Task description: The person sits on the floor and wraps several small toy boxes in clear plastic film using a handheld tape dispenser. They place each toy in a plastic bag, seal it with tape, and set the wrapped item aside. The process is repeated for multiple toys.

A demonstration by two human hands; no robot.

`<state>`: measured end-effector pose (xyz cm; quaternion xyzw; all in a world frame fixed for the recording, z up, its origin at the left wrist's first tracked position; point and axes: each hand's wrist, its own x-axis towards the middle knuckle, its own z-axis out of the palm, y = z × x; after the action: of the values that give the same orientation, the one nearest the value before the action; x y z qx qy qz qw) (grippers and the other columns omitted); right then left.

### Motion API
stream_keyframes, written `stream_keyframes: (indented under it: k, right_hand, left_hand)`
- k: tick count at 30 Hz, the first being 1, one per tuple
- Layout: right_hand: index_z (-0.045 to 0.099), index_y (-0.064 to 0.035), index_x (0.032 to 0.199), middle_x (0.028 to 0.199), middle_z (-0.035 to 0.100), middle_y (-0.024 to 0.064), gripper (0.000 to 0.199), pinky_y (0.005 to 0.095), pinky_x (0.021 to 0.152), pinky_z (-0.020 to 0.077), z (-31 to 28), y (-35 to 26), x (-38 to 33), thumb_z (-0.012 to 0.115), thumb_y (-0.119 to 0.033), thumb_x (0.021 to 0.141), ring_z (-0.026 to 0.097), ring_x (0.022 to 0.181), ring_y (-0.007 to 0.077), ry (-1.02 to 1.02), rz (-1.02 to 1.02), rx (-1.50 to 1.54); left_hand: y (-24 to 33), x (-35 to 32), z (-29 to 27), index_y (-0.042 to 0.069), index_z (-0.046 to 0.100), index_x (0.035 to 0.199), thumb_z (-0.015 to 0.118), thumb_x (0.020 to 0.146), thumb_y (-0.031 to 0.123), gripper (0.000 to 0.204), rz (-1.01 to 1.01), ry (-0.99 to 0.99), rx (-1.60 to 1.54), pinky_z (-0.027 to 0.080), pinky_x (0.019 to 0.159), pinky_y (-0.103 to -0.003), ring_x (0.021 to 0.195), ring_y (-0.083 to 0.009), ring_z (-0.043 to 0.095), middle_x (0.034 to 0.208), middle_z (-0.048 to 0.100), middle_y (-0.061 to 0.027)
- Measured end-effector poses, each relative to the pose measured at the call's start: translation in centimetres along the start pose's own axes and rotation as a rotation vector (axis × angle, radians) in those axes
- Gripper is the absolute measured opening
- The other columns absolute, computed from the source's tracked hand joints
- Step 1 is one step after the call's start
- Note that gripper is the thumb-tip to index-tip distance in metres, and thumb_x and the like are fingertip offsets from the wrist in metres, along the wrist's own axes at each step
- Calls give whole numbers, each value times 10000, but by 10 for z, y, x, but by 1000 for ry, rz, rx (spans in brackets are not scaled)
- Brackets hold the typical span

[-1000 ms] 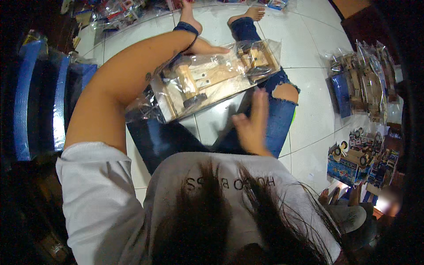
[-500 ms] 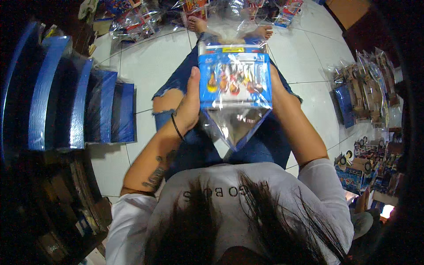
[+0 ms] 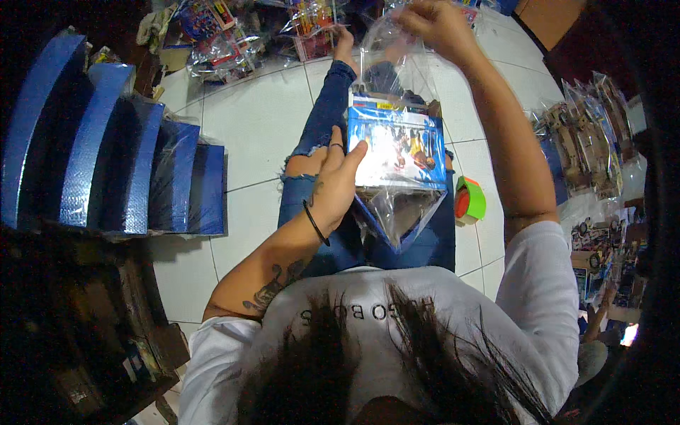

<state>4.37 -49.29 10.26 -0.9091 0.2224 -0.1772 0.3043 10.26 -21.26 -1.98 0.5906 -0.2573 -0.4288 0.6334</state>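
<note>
A blue box with colourful printed figures rests above my lap, wrapped in a clear plastic bag. My left hand is closed on the box's left side, thumb over its front face. Beyond the box, at the bag's far end, my right hand is raised with its fingers closed on the thin plastic. The bag stretches up between that hand and the box. Below the printed face, a dark triangular part of the package shows through the film.
Large blue packages stand in a row at the left. A small green and red object lies on the white tile floor beside my right thigh. Bagged brown items are at the right, bagged colourful goods at the far side.
My right hand has left the box's right side and moved up and away to the bag's far end. The left hand still holds the box. The green and red object has come into sight.
</note>
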Motion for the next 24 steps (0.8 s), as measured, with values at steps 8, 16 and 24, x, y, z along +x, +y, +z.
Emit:
stream_keyframes:
  k: [8, 16, 24]
  right_hand:
    - [362, -69, 1435, 1357, 489, 187, 865, 358, 1048, 353, 41, 23, -50, 686, -533, 781, 475, 1252, 246, -148, -110, 325]
    - [688, -23, 1050, 903, 686, 48, 308, 302, 786, 471, 64, 7, -42, 571, -290, 947, 586, 827, 114, -205, -109, 178]
    - [699, -88, 1002, 861, 662, 199, 357, 475, 692, 496, 87, -29, -114, 465, -355, 959, 616, 752, 405, 138, -273, -125]
  left_hand:
    - [83, 128, -9, 51, 666, 1116, 735, 758, 318, 452, 589, -120, 664, 513, 781, -344, 869, -230, 653, 1001, 671, -161]
    - [84, -1, -3, 41, 355, 1413, 758, 638, 476, 975, 825, -405, 741, 236, 1060, -528, 1282, -400, 369, 1434, 369, -208]
    - [16, -54, -1, 57, 285, 1458, 804, 431, 597, 1271, 880, -287, 1262, 36, 1062, -706, 1421, -459, 112, 1532, 201, -212]
